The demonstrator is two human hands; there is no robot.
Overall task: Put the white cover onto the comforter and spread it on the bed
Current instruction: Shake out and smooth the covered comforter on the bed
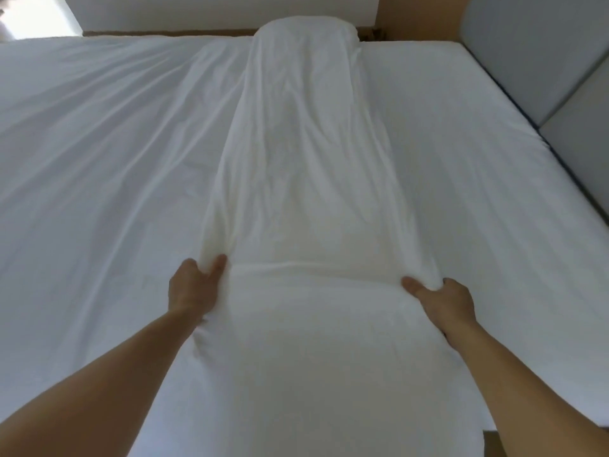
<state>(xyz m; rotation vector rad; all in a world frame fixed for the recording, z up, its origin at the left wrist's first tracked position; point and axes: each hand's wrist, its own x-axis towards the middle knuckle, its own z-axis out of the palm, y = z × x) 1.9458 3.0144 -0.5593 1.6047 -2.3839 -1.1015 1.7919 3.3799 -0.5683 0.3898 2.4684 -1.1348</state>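
The white cover lies on the bed as a long narrow band. It runs from the far edge of the mattress straight toward the person, and it is full of soft wrinkles along its length. Its far end is rounded and a little raised against the brown frame behind the bed.

The 2 hands hold the near end of this band, 1 at each corner. The left hand grasps the left corner, with a bunch of cloth between the thumb and the curled fingers. The right hand grasps the right corner in the same way, and the cloth bulges out over its thumb.

Between the 2 forearms, nearer to the camera, lies a wider, smoother white layer, which looks like the comforter. The edge of the cover crosses it from hand to hand. How far the comforter goes inside the cover I cannot tell.

Grey padded panels stand along the right side of the bed.
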